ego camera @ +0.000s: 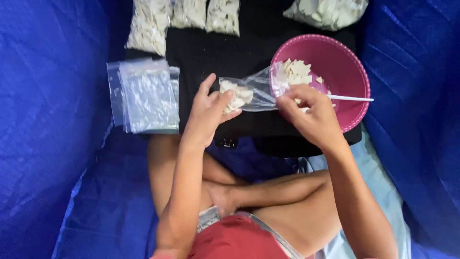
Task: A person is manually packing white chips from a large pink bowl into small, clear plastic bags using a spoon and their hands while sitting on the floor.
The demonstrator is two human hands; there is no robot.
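The left hand (207, 111) holds a small clear bag (247, 93) by its closed bottom end, with the fingers curled around it. The bag lies sideways over the black board (211, 52), and some pale flat chips are already inside it near the left hand. The right hand (309, 109) pinches the open mouth of the bag at the near-left rim of the pink bowl (352, 72), and it holds also a thin white stick (350, 98), which lies across the bowl and points to the right. So both hands are closed on the same bag, one at each end.

The bowl is round and stands at the right side of the board. It contains a heap of pale chips (297, 72), mostly on its left side, just beside the mouth of the bag.

To the left of the left hand lies a stack of empty bags (146, 96), clear and rectangular, partly on the board and partly on the blue tarp (52, 120). At the far edge of the board lie three filled bags (184, 17) in a row, all with the same pale pieces, and one bigger filled bag (328, 10) lies far right, beyond the bowl.

The person sits with crossed legs on the tarp, near to the board.
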